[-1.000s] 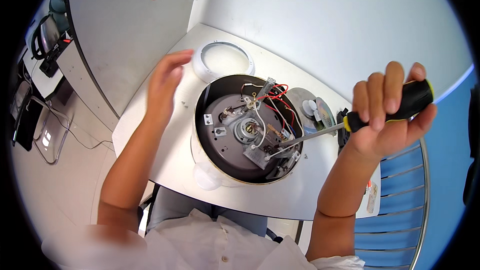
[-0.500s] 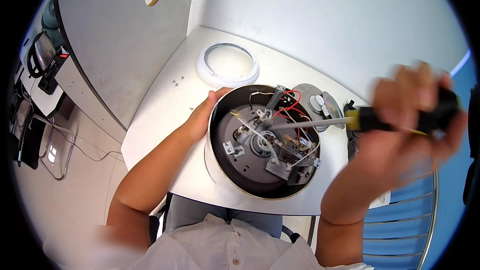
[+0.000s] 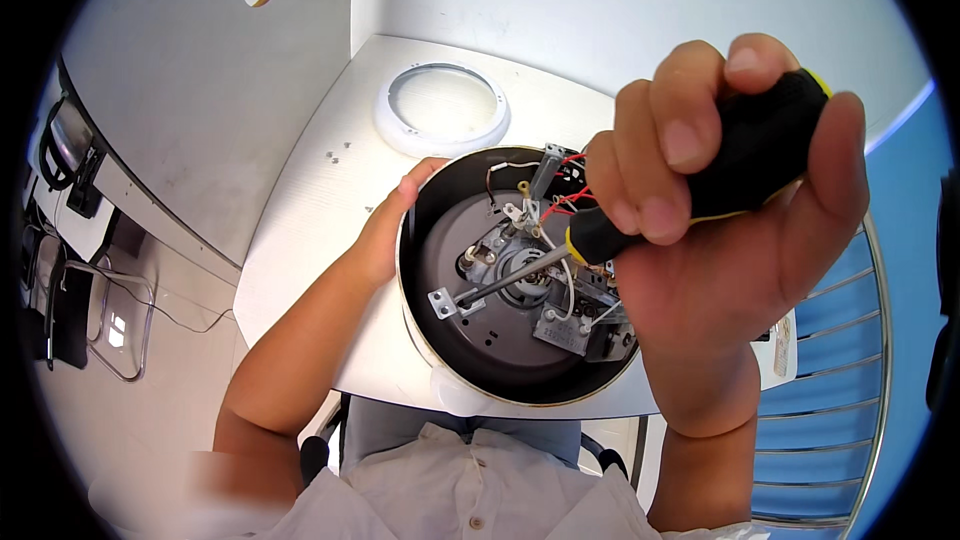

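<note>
The round body of what looks like a rice cooker point(image 3: 480, 345) sits underside up on the table, showing wires, a central round fitting and metal parts. My left hand point(image 3: 383, 232) is closed on its left side, thumb by the rim. In my right hand point(image 3: 700, 285) is a black and yellow screwdriver point(image 3: 752, 145), fingers wrapped round the handle. Its shaft slants down-left across the cooker, with the tip at a small metal bracket point(image 3: 440, 303) on the left of the inside. My hand and the handle hide the cooker's right side and some red wires.
A white ring-shaped cover point(image 3: 392, 130) lies on the white table point(image 3: 300, 270) behind the cooker. Small metal bits point(image 3: 335, 157) lie to its left. Grey and white panels stand at the back; a metal rack point(image 3: 830, 380) is at the right.
My right hand has swung left over the cooker, bringing the screwdriver tip from near the centre to the left bracket. My left hand keeps its hold on the side.
</note>
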Motion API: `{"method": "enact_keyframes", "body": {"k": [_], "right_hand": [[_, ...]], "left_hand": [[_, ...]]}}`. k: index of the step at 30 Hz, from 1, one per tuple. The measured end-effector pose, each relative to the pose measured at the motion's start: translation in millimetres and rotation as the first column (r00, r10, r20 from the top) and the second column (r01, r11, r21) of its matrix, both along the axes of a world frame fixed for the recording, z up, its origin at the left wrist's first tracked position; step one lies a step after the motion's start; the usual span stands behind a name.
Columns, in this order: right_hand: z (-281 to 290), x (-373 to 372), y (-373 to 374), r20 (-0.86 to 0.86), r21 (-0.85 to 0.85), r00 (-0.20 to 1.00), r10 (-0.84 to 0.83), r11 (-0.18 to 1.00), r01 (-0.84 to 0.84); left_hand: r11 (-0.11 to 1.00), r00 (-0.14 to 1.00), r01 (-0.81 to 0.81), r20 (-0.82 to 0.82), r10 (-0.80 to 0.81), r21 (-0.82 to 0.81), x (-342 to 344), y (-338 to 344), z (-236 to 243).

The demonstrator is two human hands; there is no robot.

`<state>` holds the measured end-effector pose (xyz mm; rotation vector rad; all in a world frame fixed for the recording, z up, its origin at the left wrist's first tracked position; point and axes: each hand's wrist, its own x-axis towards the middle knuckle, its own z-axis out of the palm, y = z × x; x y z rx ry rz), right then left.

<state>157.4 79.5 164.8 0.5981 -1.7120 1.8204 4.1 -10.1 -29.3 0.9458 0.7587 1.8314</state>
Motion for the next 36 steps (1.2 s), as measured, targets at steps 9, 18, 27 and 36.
{"method": "enact_keyframes", "body": {"k": [9,18,27,36], "right_hand": [[-8,2,1,0.005,-0.065,0.997,-0.079,0.995,0.079],[-4,3,-4,-0.006,-0.046,1.000,-0.030,0.998,0.029],[-2,5,-1,0.027,0.009,1.000,-0.004,1.000,0.004],[3,6,-2,0.071,0.056,0.996,0.055,0.997,-0.059]], "left_hand": [[0.997,0.999,-0.044,-0.033,0.042,-0.064,3,-4,6],[0.999,0.999,-0.032,-0.025,0.031,-0.038,5,-3,6],[0.999,0.997,-0.034,-0.072,0.032,-0.034,1,-1,3],[0.996,0.994,0.057,-0.092,-0.063,-0.063,-5,-2,1]]}}
